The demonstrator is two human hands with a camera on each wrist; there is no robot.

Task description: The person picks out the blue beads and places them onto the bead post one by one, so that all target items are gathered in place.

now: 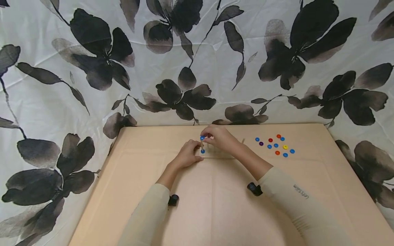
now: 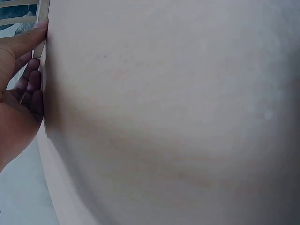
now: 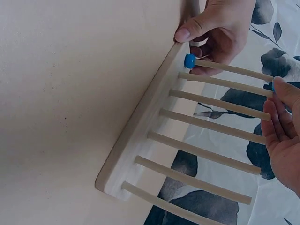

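A wooden peg rack (image 3: 136, 129) has a row of several thin upright pegs on a long base. My left hand (image 1: 187, 153) grips the base's left end, its thumb on the near side; the left wrist view catches this hand (image 2: 18, 79) at its edge. One blue bead (image 3: 190, 61) sits at the bottom of the end peg (image 3: 234, 70). At the top of that same peg, my right hand (image 1: 221, 139) pinches another blue bead (image 1: 202, 138) between thumb and fingertips. In the right wrist view, the right thumb mostly hides this upper bead.
Loose beads lie scattered on the table (image 1: 212, 205) right of the rack, among them a yellow bead (image 1: 285, 147), a red bead (image 1: 277, 153), a purple bead (image 1: 261, 144) and several blue ones. A floral cloth (image 1: 197, 61) hangs behind the table's far edge.
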